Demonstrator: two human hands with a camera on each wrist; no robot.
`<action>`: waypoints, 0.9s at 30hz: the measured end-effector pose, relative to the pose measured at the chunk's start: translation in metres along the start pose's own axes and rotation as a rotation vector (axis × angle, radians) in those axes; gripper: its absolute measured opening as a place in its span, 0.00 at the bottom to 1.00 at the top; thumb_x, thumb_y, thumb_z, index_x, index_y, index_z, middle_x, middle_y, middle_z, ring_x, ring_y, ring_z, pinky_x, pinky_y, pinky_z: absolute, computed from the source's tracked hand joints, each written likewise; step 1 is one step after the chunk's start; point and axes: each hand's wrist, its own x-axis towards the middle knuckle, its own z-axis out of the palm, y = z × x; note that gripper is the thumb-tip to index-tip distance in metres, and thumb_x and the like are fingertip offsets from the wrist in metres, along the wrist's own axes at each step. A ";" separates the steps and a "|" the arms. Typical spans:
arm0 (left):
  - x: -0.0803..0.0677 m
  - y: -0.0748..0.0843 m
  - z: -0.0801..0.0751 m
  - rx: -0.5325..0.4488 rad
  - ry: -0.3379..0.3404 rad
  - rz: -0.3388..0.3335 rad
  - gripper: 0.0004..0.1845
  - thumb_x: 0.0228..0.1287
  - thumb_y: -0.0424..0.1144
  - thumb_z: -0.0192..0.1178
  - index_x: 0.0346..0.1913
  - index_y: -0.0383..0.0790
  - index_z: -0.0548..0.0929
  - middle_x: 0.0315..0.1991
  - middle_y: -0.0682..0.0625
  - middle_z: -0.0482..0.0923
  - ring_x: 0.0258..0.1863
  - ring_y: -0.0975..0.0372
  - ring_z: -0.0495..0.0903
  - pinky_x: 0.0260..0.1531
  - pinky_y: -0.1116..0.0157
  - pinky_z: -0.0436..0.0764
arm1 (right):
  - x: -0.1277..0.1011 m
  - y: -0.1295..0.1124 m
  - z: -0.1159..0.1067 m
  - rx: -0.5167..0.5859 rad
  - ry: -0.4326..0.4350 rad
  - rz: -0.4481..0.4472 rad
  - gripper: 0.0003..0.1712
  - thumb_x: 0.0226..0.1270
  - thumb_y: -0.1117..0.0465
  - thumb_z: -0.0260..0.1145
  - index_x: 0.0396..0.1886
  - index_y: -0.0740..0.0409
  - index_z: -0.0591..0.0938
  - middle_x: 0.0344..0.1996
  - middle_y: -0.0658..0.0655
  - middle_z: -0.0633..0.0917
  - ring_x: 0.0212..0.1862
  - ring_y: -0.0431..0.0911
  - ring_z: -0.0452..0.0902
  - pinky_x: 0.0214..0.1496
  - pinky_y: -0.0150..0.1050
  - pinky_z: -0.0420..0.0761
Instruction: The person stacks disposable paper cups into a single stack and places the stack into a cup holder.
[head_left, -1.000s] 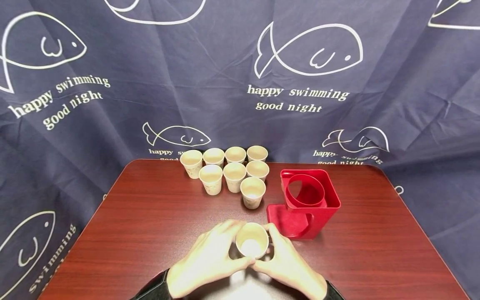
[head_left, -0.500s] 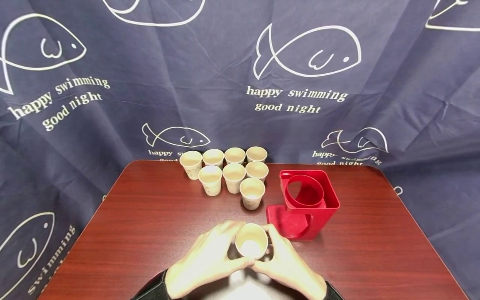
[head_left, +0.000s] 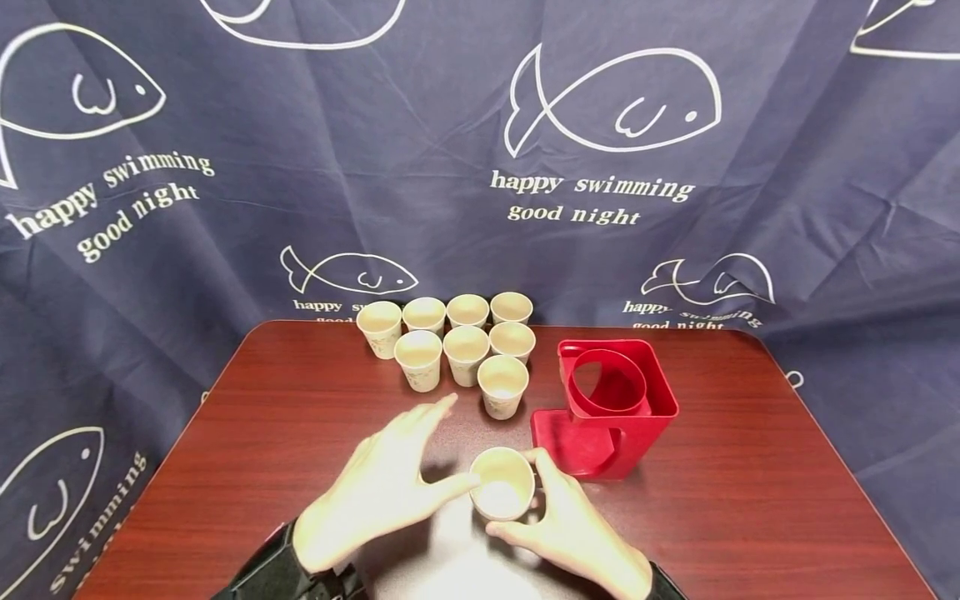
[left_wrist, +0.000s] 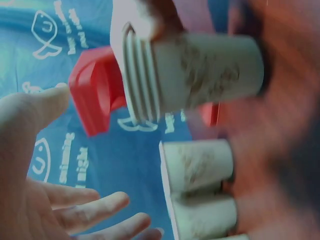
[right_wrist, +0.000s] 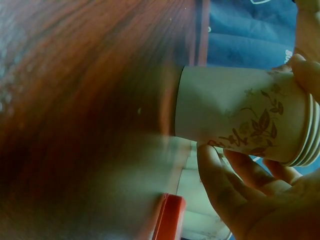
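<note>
Near the table's front, my right hand (head_left: 573,529) holds a short stack of nested paper cups (head_left: 504,487) from the right, fingers and thumb around it. Several rims lie one inside another on the stack (left_wrist: 200,75) in the left wrist view. Brown printed flowers show on the outer cup (right_wrist: 235,110) in the right wrist view. My left hand (head_left: 375,483) is spread to the left of the stack, its thumb pointing toward the rim. The left hand (left_wrist: 30,150) holds nothing, with a gap between it and the cups in its own wrist view.
Several separate paper cups (head_left: 420,360) stand upright in rows toward the back of the brown wooden table (head_left: 300,417). A red plastic stand (head_left: 637,446) with a round opening on top stands to the right, close beyond my right hand. A blue fish-print curtain (head_left: 420,167) hangs behind.
My left hand has let go of the stacked cups and moved left, its fingers spreading. My right hand and the stack stay almost in place.
</note>
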 end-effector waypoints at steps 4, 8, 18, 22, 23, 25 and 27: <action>0.006 -0.009 -0.012 0.020 0.041 -0.027 0.49 0.55 0.75 0.66 0.76 0.56 0.69 0.66 0.56 0.78 0.65 0.57 0.78 0.55 0.49 0.82 | 0.000 0.000 0.000 -0.001 0.001 -0.015 0.38 0.50 0.41 0.84 0.55 0.45 0.75 0.49 0.47 0.86 0.48 0.45 0.84 0.49 0.34 0.83; 0.012 -0.018 -0.022 0.030 0.092 -0.018 0.47 0.54 0.73 0.68 0.73 0.54 0.71 0.64 0.53 0.79 0.63 0.55 0.80 0.55 0.47 0.82 | 0.000 -0.001 0.000 0.003 -0.002 0.004 0.37 0.50 0.41 0.83 0.55 0.44 0.75 0.50 0.46 0.86 0.48 0.45 0.84 0.49 0.34 0.83; 0.030 -0.049 -0.043 0.072 0.156 -0.017 0.46 0.55 0.72 0.68 0.72 0.51 0.72 0.61 0.45 0.80 0.59 0.48 0.80 0.53 0.41 0.79 | -0.001 0.000 0.000 -0.001 -0.007 0.031 0.38 0.49 0.40 0.84 0.55 0.44 0.74 0.49 0.47 0.86 0.48 0.43 0.84 0.49 0.33 0.83; 0.039 -0.061 -0.050 0.098 0.187 -0.032 0.46 0.54 0.72 0.68 0.69 0.47 0.74 0.59 0.42 0.81 0.56 0.44 0.82 0.51 0.40 0.79 | 0.000 0.001 0.000 0.005 -0.004 0.035 0.38 0.49 0.40 0.84 0.55 0.44 0.74 0.49 0.46 0.86 0.47 0.43 0.84 0.48 0.33 0.83; 0.041 -0.065 -0.051 0.096 0.188 -0.038 0.46 0.54 0.72 0.68 0.70 0.48 0.74 0.60 0.42 0.80 0.57 0.44 0.81 0.52 0.40 0.79 | 0.000 0.001 0.000 0.009 -0.006 0.039 0.38 0.48 0.40 0.84 0.55 0.43 0.74 0.49 0.45 0.85 0.48 0.43 0.84 0.48 0.33 0.83; 0.045 -0.072 -0.052 0.085 0.183 -0.058 0.47 0.54 0.73 0.68 0.72 0.50 0.72 0.63 0.42 0.79 0.60 0.45 0.80 0.54 0.41 0.78 | 0.000 0.002 -0.001 0.020 -0.011 0.048 0.38 0.48 0.40 0.84 0.55 0.43 0.74 0.50 0.45 0.85 0.48 0.41 0.84 0.49 0.33 0.83; 0.049 -0.080 -0.052 0.076 0.174 -0.084 0.48 0.55 0.73 0.67 0.74 0.52 0.70 0.65 0.42 0.78 0.63 0.45 0.79 0.56 0.40 0.77 | 0.001 0.002 -0.001 0.033 -0.018 0.053 0.38 0.49 0.40 0.84 0.55 0.42 0.74 0.50 0.44 0.85 0.48 0.40 0.83 0.49 0.33 0.84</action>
